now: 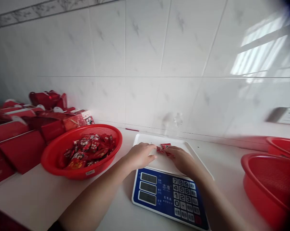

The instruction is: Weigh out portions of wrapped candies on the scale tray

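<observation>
My left hand [143, 155] is over the white weighing tray [145, 139] of a kitchen-style digital scale, thumb and fingers apart, fingertips beside small red wrapped packets [160, 149]. From the other side my right hand [182, 159] reaches in, its fingers stretched over the packets and touching them. One red packet [165, 145] lies just beyond the right fingertips. Part of the packets is hidden under the right hand. In front of the tray sits the scale's blue keypad panel [167, 192], with three grey displays and number keys; the right forearm covers its right edge.
A red plastic basket [81, 173] of similar red packets stands left of the scale. Farther left are several red gift boxes [22, 150]. Red baskets [262, 179] stand at the right. A clear object [178, 120] is near the tiled wall [145, 96].
</observation>
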A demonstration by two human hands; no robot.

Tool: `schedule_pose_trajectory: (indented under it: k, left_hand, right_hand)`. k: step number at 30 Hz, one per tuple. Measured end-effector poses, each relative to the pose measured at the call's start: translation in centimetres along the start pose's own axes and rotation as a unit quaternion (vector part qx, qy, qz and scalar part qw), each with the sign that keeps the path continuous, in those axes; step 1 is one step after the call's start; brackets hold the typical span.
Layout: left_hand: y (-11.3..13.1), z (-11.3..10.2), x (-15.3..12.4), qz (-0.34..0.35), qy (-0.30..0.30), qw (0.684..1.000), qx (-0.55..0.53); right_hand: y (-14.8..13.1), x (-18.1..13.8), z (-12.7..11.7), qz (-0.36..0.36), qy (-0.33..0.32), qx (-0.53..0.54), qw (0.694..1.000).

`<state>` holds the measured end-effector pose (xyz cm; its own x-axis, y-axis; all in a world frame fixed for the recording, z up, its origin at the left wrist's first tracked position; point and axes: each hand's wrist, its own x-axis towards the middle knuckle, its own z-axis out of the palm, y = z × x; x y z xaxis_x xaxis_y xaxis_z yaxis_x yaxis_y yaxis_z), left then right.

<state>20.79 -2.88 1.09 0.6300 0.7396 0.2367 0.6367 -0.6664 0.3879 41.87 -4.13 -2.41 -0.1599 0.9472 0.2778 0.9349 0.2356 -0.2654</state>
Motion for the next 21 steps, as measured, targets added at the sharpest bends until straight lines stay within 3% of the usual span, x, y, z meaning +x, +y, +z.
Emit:
schedule_pose_trajectory:
  k: [4,8,11,15,21]
  left_hand:
    - [-3.1,-3.5,-1.0,-0.06,-0.003,0.997,0.046]
    - [-9.9,-7.6,-4.0,-0.193,-0.067,0.976,0.081]
    - [-15.2,-9.3,-6.6,-0.279,-0.131,0.943,0.123]
    - [-19.8,-9.5,-8.4,-0.352,-0.164,0.906,0.17]
    - [-22.4,-7.9,-8.7,-0.424,-0.181,0.871,0.171]
  right_hand:
    - [1.0,0.3,-0.3,-0.034,0.041,-0.002,0.999]
    - [1.2,-0.2,-1.9,-0.015,0.088,-0.005,0.996]
    - [1.2,-0.4,-2.6,0.01,0.103,-0.007,0.995]
    - [1.2,-0.4,-2.6,0.028,0.093,-0.006,0.995]
    - [0.8,-0.7,-2.7,0.029,0.078,-0.006,0.997]
